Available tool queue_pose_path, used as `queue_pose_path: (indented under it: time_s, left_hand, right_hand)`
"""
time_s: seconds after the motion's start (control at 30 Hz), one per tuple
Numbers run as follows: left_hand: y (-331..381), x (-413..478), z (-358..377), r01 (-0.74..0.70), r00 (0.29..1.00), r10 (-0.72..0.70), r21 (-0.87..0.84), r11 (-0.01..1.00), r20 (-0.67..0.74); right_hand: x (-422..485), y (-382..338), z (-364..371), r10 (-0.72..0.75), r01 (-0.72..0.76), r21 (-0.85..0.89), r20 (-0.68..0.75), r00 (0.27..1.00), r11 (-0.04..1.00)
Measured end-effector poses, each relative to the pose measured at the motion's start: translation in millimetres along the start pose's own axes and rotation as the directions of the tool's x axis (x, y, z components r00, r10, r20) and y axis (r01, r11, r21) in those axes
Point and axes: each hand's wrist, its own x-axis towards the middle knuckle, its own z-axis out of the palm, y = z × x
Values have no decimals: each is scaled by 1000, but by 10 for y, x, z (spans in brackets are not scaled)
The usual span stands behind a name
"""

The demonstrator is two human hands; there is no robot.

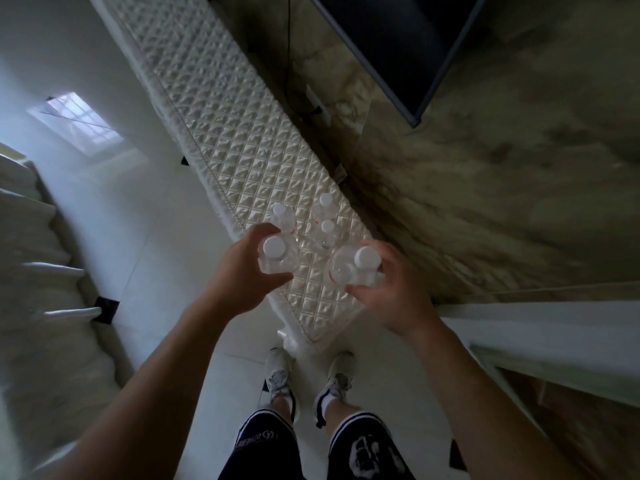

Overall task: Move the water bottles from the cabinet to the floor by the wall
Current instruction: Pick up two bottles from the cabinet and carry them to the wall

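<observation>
Two hands take bottles on the cabinet (pixel 242 140).
Left hand (pixel 239 271) fingers wrap one bottle (pixel 278 256); right hand (pixel 394 289) fingers pinch another bottle (pixel 353 268).

Lots of bare quilted top on the cabinet (pixel 221 133) far from the feet, with nothing in the way there. Tight at the near end: three bottles (pixel 284 216) (pixel 325 206) (pixel 327 232) standing close together, just past the bottle in the left hand (pixel 239 271) and the bottle in the right hand (pixel 391 289). Wide open floor (pixel 145 244) to the left, but the wall (pixel 485 209) and hanging TV (pixel 408 39) blocking the right side.
</observation>
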Motion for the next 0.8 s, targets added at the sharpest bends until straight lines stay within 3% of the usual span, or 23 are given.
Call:
queue_pose_path:
  time_s: [0.4, 0.8]
  left_hand:
    - [591, -590, -600, -10, 984, 1, -52, 999, -176]
    - [262, -742, -1281, -34, 969, 5, -114, 993, -247]
  right_hand:
    - [-210, -701, -483, -157, 156, 16, 43, 987, 988]
    - [-97, -1295, -95, -194, 196, -38, 42, 980, 980]
